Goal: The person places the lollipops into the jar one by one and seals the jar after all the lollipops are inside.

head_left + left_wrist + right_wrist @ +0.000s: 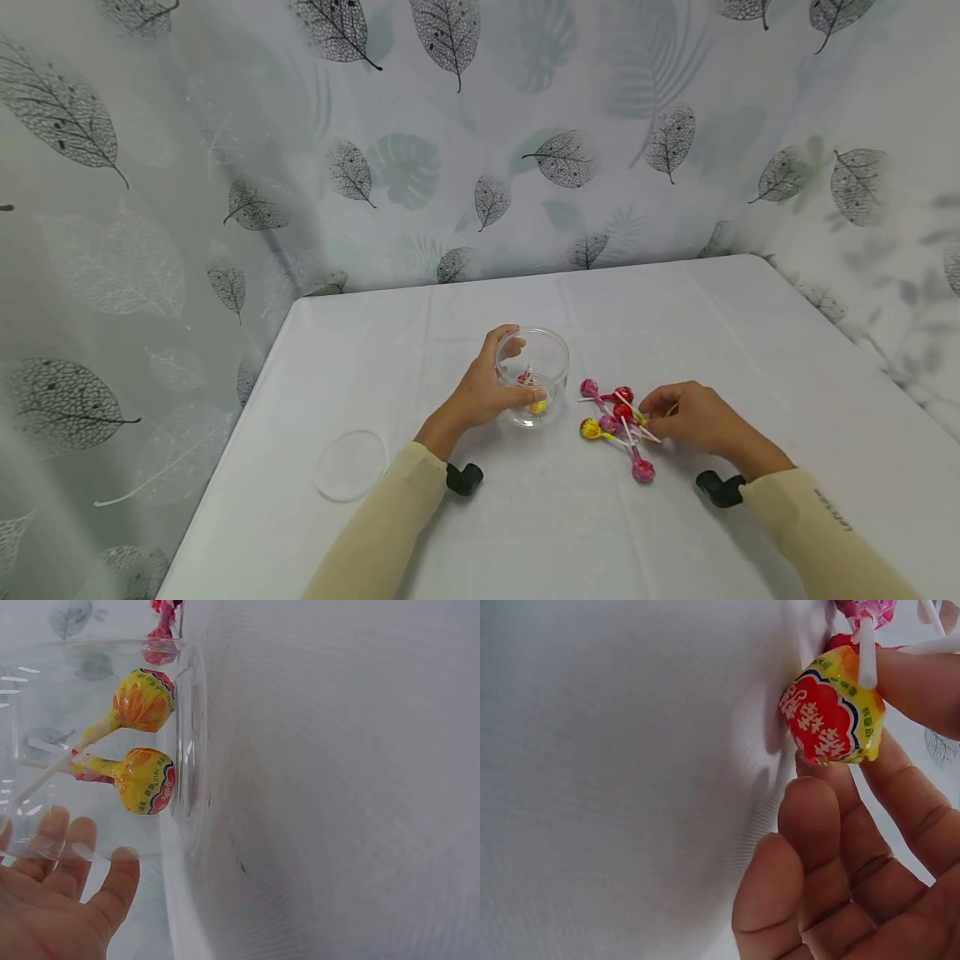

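Observation:
A clear round jar (pixel 551 379) stands on the table, gripped around its side by my left hand (pixel 480 392). Inside it, yellow-wrapped lollipops (pixel 146 780) lean heads down in the left wrist view. A reddish lollipop head (pixel 525 378) also shows through the jar wall. To the right of the jar lies a loose pile of lollipops (pixel 609 425) in pink, red and yellow wrappers. At the pile's right edge my right hand (pixel 693 417) pinches a yellow-and-red lollipop (pixel 832 709) by its head, thumb on one side and fingers on the other.
A clear round lid (pixel 352 465) lies flat on the white-covered table (pixel 525 533), left of the jar. Leaf-print curtains (pixel 465 133) hang behind the table and along both sides. A dark camera mount (pixel 465 479) sits at each wrist.

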Demonstrator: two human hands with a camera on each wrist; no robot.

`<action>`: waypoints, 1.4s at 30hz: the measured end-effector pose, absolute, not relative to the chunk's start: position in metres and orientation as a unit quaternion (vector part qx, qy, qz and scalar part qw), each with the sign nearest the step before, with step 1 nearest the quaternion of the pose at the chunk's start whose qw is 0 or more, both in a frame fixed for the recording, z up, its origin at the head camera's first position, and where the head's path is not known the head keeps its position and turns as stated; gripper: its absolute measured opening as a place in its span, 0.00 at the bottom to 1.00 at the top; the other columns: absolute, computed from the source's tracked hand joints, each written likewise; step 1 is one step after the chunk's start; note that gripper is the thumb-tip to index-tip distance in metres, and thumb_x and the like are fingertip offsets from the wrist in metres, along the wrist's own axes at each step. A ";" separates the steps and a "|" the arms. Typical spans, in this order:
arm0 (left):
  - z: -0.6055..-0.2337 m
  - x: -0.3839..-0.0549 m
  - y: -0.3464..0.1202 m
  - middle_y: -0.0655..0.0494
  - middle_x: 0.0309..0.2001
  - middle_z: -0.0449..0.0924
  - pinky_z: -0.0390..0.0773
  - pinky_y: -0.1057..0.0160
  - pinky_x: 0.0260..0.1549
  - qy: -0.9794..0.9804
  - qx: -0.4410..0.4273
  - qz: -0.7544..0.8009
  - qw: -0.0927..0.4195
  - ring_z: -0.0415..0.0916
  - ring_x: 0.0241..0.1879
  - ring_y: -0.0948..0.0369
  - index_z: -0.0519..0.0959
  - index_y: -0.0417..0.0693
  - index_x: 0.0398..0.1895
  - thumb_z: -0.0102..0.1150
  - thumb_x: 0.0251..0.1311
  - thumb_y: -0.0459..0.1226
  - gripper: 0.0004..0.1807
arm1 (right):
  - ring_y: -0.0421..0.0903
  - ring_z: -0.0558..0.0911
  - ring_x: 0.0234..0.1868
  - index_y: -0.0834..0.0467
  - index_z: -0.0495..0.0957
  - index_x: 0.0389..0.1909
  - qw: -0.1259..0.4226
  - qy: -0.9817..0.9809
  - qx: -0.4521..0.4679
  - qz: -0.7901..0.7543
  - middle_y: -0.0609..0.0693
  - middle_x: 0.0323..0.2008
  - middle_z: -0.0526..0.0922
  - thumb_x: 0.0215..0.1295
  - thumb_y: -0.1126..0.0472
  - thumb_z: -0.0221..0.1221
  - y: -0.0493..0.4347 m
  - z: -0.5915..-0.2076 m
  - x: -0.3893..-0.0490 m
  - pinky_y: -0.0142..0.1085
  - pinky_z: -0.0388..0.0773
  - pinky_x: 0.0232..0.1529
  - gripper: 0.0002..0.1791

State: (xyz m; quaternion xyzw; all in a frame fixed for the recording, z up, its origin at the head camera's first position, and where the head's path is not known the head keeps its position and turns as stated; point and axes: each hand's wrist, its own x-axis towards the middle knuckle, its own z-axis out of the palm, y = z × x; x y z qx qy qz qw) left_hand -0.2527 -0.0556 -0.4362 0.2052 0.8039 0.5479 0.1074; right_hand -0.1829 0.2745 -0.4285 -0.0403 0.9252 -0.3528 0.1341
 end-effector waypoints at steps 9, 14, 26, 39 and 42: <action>-0.435 -0.252 -0.056 0.55 0.77 0.65 0.64 0.38 0.71 0.804 0.209 0.547 0.105 0.60 0.77 0.54 0.52 0.62 0.81 0.80 0.53 0.44 0.57 | 0.49 0.76 0.35 0.61 0.86 0.43 0.129 0.942 -0.038 -0.308 0.50 0.35 0.82 0.61 0.63 0.68 0.274 -0.426 -0.184 0.40 0.77 0.33 0.10; -0.435 -0.253 -0.055 0.55 0.76 0.66 0.65 0.38 0.70 0.804 0.209 0.547 0.103 0.61 0.76 0.54 0.52 0.62 0.81 0.80 0.53 0.44 0.57 | 0.51 0.78 0.39 0.60 0.86 0.44 0.109 0.944 -0.026 -0.312 0.52 0.38 0.83 0.60 0.61 0.68 0.275 -0.423 -0.184 0.39 0.77 0.32 0.12; -0.436 -0.253 -0.057 0.56 0.76 0.66 0.65 0.39 0.70 0.802 0.209 0.550 0.100 0.61 0.77 0.55 0.53 0.68 0.79 0.80 0.53 0.44 0.56 | 0.51 0.81 0.42 0.63 0.85 0.49 0.054 0.933 -0.028 -0.355 0.53 0.41 0.85 0.64 0.59 0.69 0.269 -0.411 -0.186 0.40 0.77 0.34 0.16; -0.438 -0.253 -0.057 0.57 0.76 0.66 0.65 0.39 0.71 0.803 0.210 0.549 0.099 0.61 0.77 0.55 0.53 0.67 0.80 0.81 0.52 0.46 0.56 | 0.52 0.81 0.44 0.63 0.85 0.50 0.028 0.924 -0.037 -0.380 0.54 0.44 0.87 0.65 0.60 0.69 0.259 -0.401 -0.190 0.40 0.77 0.36 0.16; -0.438 -0.253 -0.057 0.58 0.76 0.66 0.66 0.40 0.70 0.803 0.209 0.550 0.099 0.61 0.76 0.55 0.53 0.67 0.80 0.81 0.52 0.45 0.56 | 0.53 0.81 0.46 0.62 0.85 0.51 0.024 0.924 -0.037 -0.380 0.55 0.45 0.87 0.67 0.59 0.69 0.255 -0.399 -0.192 0.39 0.78 0.38 0.16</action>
